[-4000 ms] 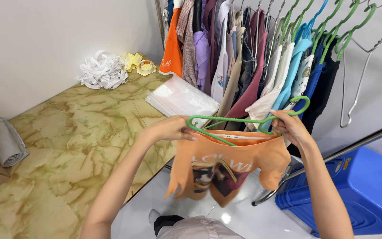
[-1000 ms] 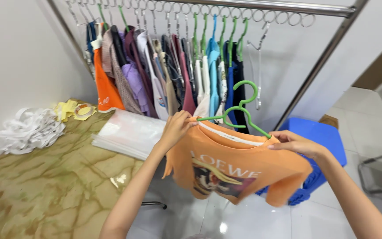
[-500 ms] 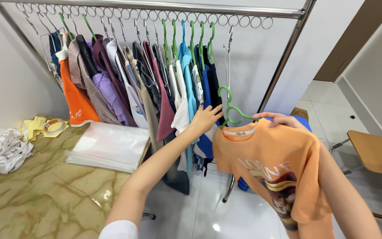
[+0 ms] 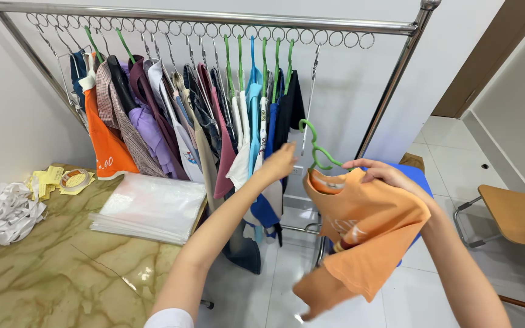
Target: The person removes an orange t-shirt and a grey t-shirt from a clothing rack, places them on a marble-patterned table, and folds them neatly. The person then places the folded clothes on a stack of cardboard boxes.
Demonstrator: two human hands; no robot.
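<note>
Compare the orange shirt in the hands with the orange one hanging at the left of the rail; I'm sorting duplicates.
The orange shirt in the right hand is a paler orange, off the rail, on a green hanger and tilted. The orange garment at the left is brighter, hangs straight on the rail, half hidden by a checked shirt. Both carry pale print. The left hand touches the hanging clothes.

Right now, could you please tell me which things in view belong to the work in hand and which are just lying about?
In hand:
- orange T-shirt on a green hanger, held by the right hand
- left hand against the hung clothes
- clothes rail

Lying about:
- stack of clear bags
- white scraps
- tape roll
- chair
</note>
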